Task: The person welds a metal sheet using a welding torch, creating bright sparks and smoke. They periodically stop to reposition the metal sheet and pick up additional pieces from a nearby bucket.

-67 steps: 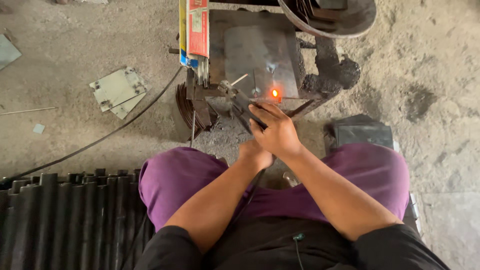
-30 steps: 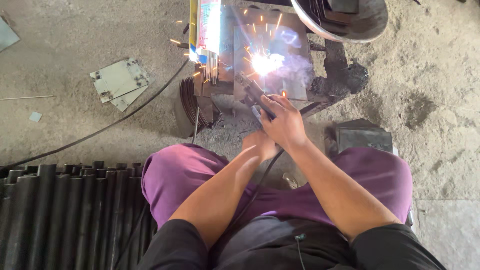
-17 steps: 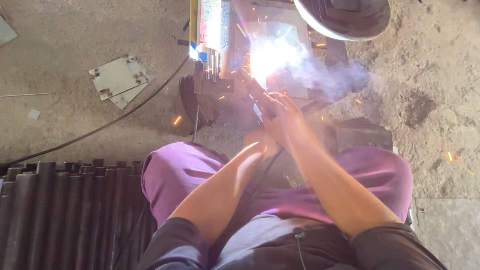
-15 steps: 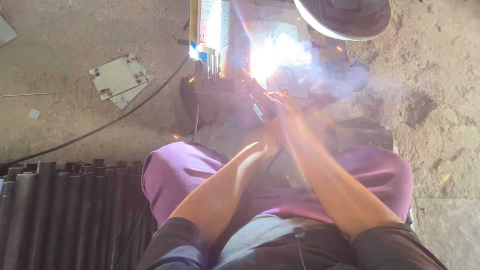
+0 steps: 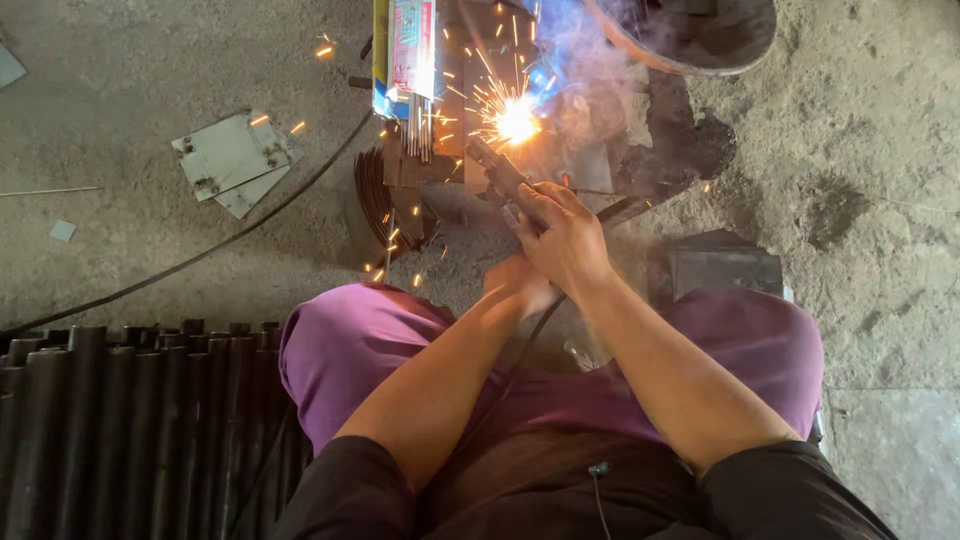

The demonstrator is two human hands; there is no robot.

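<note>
1. The welding electrode holder [image 5: 497, 172] is the dark tool in your right hand [image 5: 562, 235]. It points up and away from you to the bright arc [image 5: 517, 120], just beyond its tip.
2. Your right hand is closed around the holder's handle, fingers wrapped over it, knuckles toward the camera.
3. Your left hand [image 5: 520, 285] sits just below and behind the right one, tucked against the right wrist. Whether it is curled or flat, you cannot tell from this view.
4. The arc burns on a small metal work stand [image 5: 590, 165] directly ahead of your right hand. Orange sparks [image 5: 470, 95] fly out to the left and blue-white smoke [image 5: 570, 40] rises above it.
5. Just left of the arc, a packet of welding rods [image 5: 405, 50] lies open, with thin grey rods [image 5: 420, 128] sticking out toward you.
6. Beyond the stand and to the right of the smoke, the rim of a round dark pan [image 5: 690, 35] shows at the top edge.
7. A black cable [image 5: 200, 255] runs across the concrete floor [image 5: 120, 80], far to the left of your hands. Flat metal plates [image 5: 235, 160] lie beyond it.
8. Your knees in purple trousers [image 5: 340, 345] spread either side of your forearms.
9. A row of dark steel pipes [image 5: 120, 420] lies beside your left knee.
10. A dark square metal piece [image 5: 725, 270] rests to the right of your right wrist.
</note>
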